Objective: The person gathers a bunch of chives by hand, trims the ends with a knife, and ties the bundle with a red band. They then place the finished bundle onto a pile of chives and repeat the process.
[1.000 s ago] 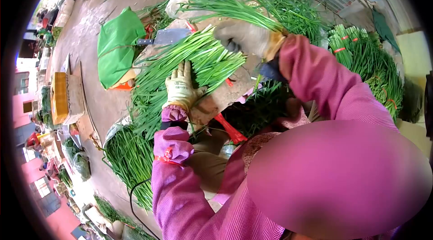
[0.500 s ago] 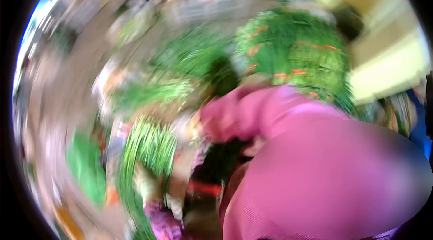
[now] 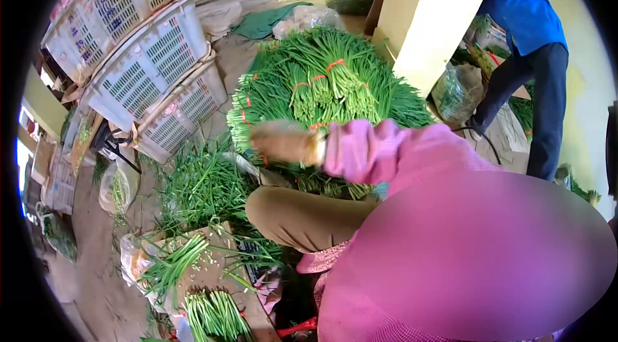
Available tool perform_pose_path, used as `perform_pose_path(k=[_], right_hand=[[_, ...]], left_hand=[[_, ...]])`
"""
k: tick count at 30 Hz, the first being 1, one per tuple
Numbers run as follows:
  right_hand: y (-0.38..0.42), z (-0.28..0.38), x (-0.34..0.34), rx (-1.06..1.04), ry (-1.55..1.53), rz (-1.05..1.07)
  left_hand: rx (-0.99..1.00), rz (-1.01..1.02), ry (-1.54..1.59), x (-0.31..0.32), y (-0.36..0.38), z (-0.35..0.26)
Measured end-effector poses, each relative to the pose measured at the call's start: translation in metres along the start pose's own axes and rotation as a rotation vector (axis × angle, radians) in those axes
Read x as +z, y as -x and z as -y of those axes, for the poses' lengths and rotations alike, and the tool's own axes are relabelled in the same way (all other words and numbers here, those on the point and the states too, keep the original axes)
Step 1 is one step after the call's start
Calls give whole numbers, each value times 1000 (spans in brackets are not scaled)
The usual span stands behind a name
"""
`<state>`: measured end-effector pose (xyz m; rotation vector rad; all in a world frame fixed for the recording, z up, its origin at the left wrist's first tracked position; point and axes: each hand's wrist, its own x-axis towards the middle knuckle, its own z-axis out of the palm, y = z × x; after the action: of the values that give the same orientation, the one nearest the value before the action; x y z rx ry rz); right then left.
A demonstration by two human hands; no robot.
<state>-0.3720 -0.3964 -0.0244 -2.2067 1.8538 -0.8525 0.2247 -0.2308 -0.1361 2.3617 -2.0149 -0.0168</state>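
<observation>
My right hand [image 3: 283, 142], smeared by motion, reaches over the near-left edge of a large round heap of tied chive bundles [image 3: 335, 84]. Red ties show around the pale stalk ends. Whether its fingers grip or touch anything cannot be made out. The pink sleeve [image 3: 380, 149] of that arm crosses above my brown-trousered knee [image 3: 302, 216]. My left hand is out of view. Low in the view, a bunch of chives [image 3: 215, 316] rests on a board [image 3: 209, 265], with a looser handful [image 3: 180, 258] behind it.
Loose chives [image 3: 203, 181] cover the floor between board and heap. Three white plastic crates [image 3: 151, 59] are stacked at upper left. A pale pillar [image 3: 438, 14] rises behind the heap; beyond it stands a person in a blue jacket [image 3: 524, 10]. Plastic bags [image 3: 458, 92] lie nearby.
The view has swung towards the heap and sharpened. My right hand has gone from beside the board to the heap's edge. My left hand, earlier at the chives, has left the view.
</observation>
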Motion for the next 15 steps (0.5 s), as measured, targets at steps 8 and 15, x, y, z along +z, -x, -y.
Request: perform_pose_path(k=[8, 15], right_hand=[[11, 5, -36, 343, -479, -6], [-23, 178, 65, -178, -567, 776]], left_hand=[[-43, 41, 94, 19, -11, 17], [-132, 94, -140, 9, -20, -1]])
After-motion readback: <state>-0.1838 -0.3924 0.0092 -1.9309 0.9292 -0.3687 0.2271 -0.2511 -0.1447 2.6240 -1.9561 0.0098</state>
